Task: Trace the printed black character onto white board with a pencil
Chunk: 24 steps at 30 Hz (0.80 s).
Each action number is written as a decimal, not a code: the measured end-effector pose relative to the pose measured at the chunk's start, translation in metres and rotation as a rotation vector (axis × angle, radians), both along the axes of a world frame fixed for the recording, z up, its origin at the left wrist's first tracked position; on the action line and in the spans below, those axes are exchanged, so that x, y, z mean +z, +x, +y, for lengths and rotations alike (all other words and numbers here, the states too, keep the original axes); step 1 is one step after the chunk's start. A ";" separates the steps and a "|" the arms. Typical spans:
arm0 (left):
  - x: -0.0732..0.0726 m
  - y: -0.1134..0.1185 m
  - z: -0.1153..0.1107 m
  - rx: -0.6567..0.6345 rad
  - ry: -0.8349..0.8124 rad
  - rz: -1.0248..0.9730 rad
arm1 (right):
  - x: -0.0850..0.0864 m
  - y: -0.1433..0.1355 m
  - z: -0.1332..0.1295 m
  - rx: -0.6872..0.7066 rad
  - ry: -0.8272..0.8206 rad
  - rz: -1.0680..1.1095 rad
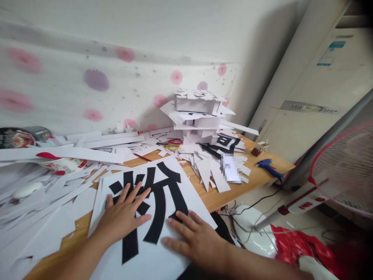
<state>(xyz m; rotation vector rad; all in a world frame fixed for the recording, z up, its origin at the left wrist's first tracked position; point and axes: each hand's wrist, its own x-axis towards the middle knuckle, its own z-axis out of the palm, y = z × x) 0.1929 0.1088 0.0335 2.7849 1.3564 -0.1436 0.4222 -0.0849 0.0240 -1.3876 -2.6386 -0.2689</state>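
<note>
A white sheet [151, 258] with a large black character [159, 216] lies on the wooden table, at the near middle. My left hand [124, 214] rests over the left part of the character with its fingers spread. On the lower right part of the character lies my right hand [196, 239], palm down and fingers apart. Neither hand holds anything. Other dark shapes show beyond the sheet's lower right edge, partly hidden by my right arm.
White scraps [58, 210] cover the left side. Behind are stacked white box shapes [198, 105], scissors [173, 146] and a phone [231, 169]. A blue glue gun [269, 167] lies near the right corner. A fan [344, 171] stands beside the table.
</note>
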 end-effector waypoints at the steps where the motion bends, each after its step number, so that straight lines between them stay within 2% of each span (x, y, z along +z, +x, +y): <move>1: 0.000 0.000 0.000 0.000 0.001 0.003 | -0.009 -0.003 -0.001 -0.046 0.049 0.002; 4: 0.004 0.002 -0.002 -0.003 -0.012 -0.001 | -0.027 -0.004 0.003 -0.102 0.186 0.029; 6: 0.011 0.004 -0.007 0.004 -0.037 -0.017 | -0.025 -0.001 0.000 -0.085 0.297 0.051; 9: 0.027 0.003 -0.026 0.005 -0.082 -0.050 | -0.001 0.006 -0.018 -0.053 0.417 0.067; 13: 0.051 -0.009 -0.062 -0.105 -0.112 -0.075 | 0.042 0.015 -0.051 0.001 0.452 0.008; 16: 0.063 -0.018 -0.086 -0.127 -0.124 -0.079 | 0.056 0.016 -0.067 0.034 0.452 -0.041; 19: 0.066 -0.022 -0.103 -0.137 -0.205 -0.058 | 0.050 0.016 -0.080 0.047 0.463 -0.046; 22: 0.061 -0.019 -0.113 -0.161 -0.282 -0.046 | 0.038 0.016 -0.093 0.032 0.507 0.014; 24: 0.057 -0.015 -0.114 -0.179 -0.290 -0.053 | 0.037 0.016 -0.097 0.007 0.530 0.040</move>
